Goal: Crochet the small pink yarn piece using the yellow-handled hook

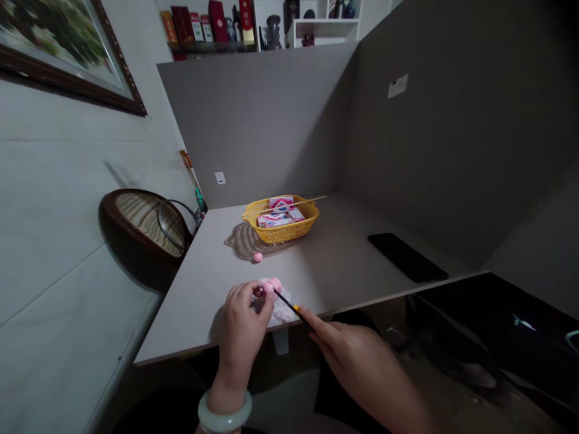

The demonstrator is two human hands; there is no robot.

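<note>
My left hand [244, 322] is closed in a pinch on a small pink soft piece [274, 286] near the table's front edge, over a white tissue-like sheet [283, 311]. A pale jade bangle [225, 413] circles that wrist. My right hand [348, 355] grips a thin dark tool [286, 299] with a yellow band, its tip touching the pink piece. A tiny pink ball [257, 257] lies alone on the table further back.
A yellow basket [283, 231] with pink-and-white packets and a thin wooden skewer [283, 207] across its rim stands mid-table. A black phone [407, 257] lies to the right. Grey partition walls close the back and right. A dark round wooden object [145, 226] leans at the left.
</note>
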